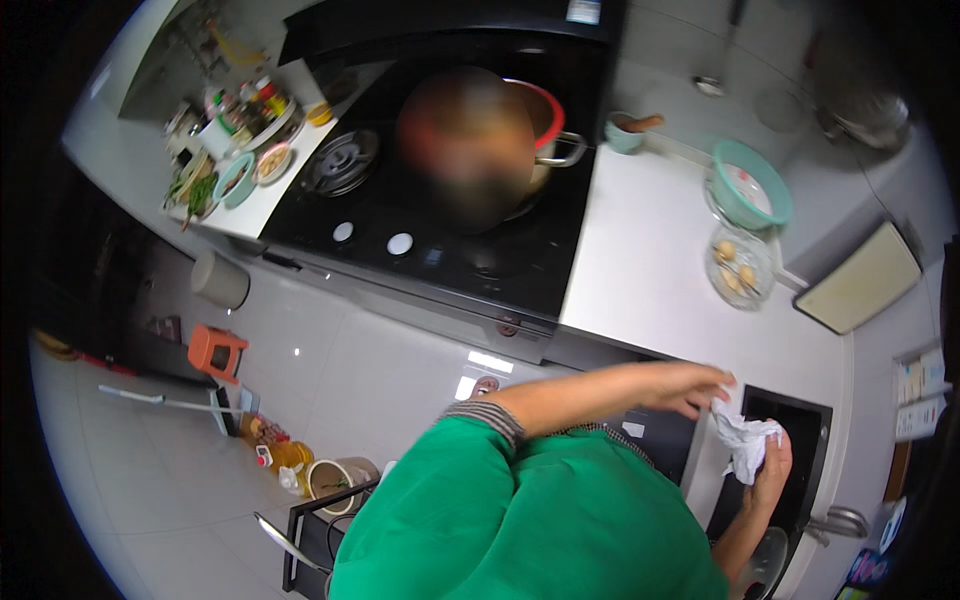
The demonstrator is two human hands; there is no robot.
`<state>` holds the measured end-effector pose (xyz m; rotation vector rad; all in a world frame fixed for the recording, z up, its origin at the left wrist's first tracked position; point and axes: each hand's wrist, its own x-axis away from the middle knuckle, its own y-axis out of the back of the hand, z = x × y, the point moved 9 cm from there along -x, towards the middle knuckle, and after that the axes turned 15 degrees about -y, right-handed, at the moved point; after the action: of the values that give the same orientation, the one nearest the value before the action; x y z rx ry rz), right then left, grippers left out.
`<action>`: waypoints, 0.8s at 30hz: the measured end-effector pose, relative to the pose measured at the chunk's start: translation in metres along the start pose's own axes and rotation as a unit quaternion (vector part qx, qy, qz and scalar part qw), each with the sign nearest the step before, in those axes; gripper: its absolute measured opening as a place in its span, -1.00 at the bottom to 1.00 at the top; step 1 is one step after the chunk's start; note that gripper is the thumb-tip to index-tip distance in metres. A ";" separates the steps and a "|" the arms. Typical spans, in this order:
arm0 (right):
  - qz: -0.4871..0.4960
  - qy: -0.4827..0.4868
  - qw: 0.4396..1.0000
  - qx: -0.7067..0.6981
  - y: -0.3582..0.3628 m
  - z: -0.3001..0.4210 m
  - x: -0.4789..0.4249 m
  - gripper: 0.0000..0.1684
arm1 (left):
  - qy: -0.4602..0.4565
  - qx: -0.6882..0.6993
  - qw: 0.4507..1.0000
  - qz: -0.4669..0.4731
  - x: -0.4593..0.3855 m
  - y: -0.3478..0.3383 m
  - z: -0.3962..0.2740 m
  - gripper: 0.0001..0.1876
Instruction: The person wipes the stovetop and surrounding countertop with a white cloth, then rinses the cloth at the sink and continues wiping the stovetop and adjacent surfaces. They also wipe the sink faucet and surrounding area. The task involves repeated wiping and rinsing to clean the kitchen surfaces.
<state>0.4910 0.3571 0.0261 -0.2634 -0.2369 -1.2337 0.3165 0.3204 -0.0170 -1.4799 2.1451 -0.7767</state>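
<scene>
A crumpled white cloth [744,442] hangs over the near edge of a black sink [802,420]. My right hand [772,465] grips its right side. At the cloth's upper left end is my left hand [691,386], fingers slightly spread and blurred; whether it pinches the cloth is unclear. A metal faucet [844,521] stands by the sink, and a glass lid [765,559] lies partly hidden behind my right forearm.
On the black stove [465,262] stands a red-rimmed pot [556,112], largely blurred. A glass dish [739,274] with eggs, a teal basin [750,184] and an upright cutting board [862,277] occupy the right counter. A bin [341,480] and orange stool [214,349] are on the floor.
</scene>
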 end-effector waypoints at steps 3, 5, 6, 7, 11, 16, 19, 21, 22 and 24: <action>-0.001 -0.010 1.000 -0.003 -0.062 0.004 -0.021 -0.69 | -0.088 -0.014 0.992 -0.095 0.097 0.100 -0.091 -0.49; -0.018 -0.021 1.000 -0.009 -0.097 0.006 -0.036 -0.65 | -0.137 -0.025 0.972 -0.191 0.179 0.159 -0.159 -0.51; -0.017 -0.024 0.999 -0.023 -0.119 0.009 -0.040 -0.64 | -0.173 -0.042 0.958 -0.227 0.224 0.186 -0.187 -0.50; -0.014 -0.026 0.999 -0.038 -0.139 0.014 -0.045 -0.63 | -0.200 -0.063 0.937 -0.278 0.269 0.215 -0.210 -0.50; 0.023 -0.024 0.999 -0.042 -0.213 0.030 -0.053 -0.61 | -0.258 -0.072 0.802 -0.534 0.449 0.317 -0.247 -0.50; 0.098 -0.038 0.994 0.006 -0.284 0.034 -0.066 -0.65 | -0.276 -0.016 0.626 -0.729 0.626 0.376 -0.211 -0.57; 0.099 -0.054 0.994 0.006 -0.307 0.029 -0.081 -0.69 | -0.272 0.024 0.583 -0.765 0.677 0.393 -0.185 -0.57; 0.134 -0.062 0.989 0.016 -0.324 0.028 -0.086 -0.69 | -0.250 0.041 0.563 -0.787 0.697 0.393 -0.170 -0.53; 0.144 -0.060 0.988 0.012 -0.333 0.030 -0.087 -0.68 | -0.240 0.042 0.556 -0.795 0.705 0.392 -0.167 -0.52; 0.156 -0.058 0.986 0.008 -0.347 0.035 -0.083 -0.67 | -0.218 0.040 0.544 -0.809 0.718 0.393 -0.166 -0.50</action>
<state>0.1348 0.3360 0.0570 -0.3442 -0.2941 -0.9061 -0.3115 -0.2089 -0.1671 -2.8943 -0.2031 -0.7065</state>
